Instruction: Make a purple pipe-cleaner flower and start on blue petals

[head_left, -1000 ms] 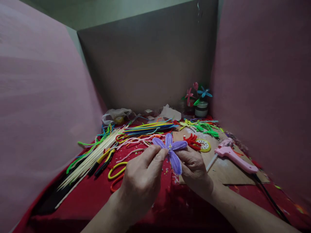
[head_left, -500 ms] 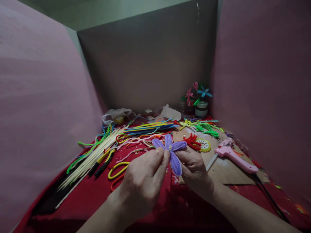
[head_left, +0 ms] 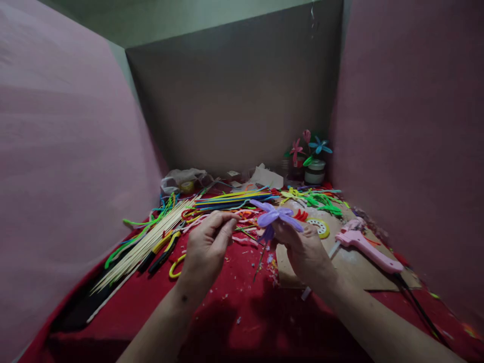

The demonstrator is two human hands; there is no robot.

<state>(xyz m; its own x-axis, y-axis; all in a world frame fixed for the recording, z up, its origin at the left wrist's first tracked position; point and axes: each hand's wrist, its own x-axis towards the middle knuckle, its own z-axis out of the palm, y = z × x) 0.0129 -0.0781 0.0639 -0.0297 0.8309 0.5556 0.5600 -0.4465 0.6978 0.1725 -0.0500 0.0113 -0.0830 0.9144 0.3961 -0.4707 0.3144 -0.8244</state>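
A purple pipe-cleaner flower [head_left: 279, 216] is pinched from below by the fingers of my right hand [head_left: 304, 252]. Its petals face upward and tilt away from me. A thin dark stem [head_left: 259, 264] hangs below the bloom. To its left, apart from the flower, is my left hand [head_left: 206, 247]. Its thumb and index fingertips are brought together; anything between them is too small to make out. Behind my left hand lie pink pipe cleaners [head_left: 196, 223] and the yellow handle of scissors [head_left: 176, 267], which the hand partly covers.
Pliers [head_left: 164, 252] and wooden sticks [head_left: 151, 239] lie left on the red cloth [head_left: 147, 312]. A pink glue gun [head_left: 370, 247] rests on cardboard [head_left: 355, 272] at right, near a yellow tape roll [head_left: 319, 228]. Coloured pipe cleaners [head_left: 234, 199] and a jar [head_left: 314, 172] with flowers stand behind.
My left hand has let go of the purple flower and moved left. In my right hand the flower has tipped from facing me to facing upward, showing its stem.
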